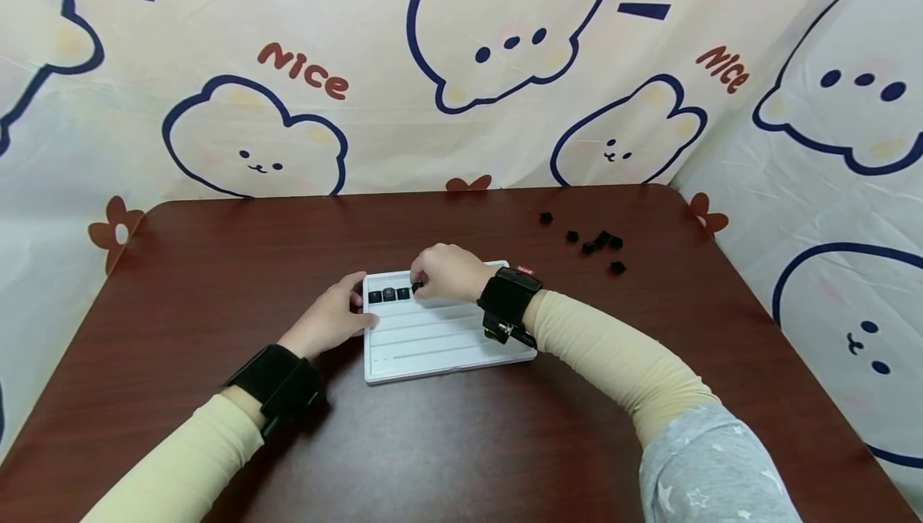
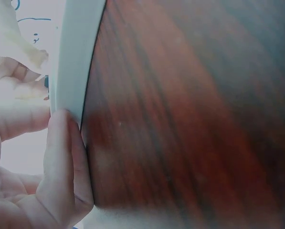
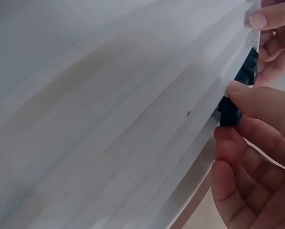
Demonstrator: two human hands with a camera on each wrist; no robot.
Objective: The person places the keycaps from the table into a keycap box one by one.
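Note:
A white ridged tray (image 1: 440, 343) lies on the table, with a short row of black keycaps (image 1: 389, 295) along its far left slot. My left hand (image 1: 328, 319) grips the tray's left edge, thumb over the top face and fingers against the side. At the end of that row my right hand (image 1: 450, 273) pinches another black keycap (image 3: 229, 114) between thumb and fingers, right at the tray's ridge. The right hand hides much of the far slot in the head view. In the left wrist view, the tray's side wall (image 2: 78, 57) rises beside the fingers.
Several loose black keycaps (image 1: 602, 239) are scattered on the brown table (image 1: 447, 451) at the far right, beyond the tray. A printed cloth (image 1: 389, 146) hangs behind the table's back edge and along its sides.

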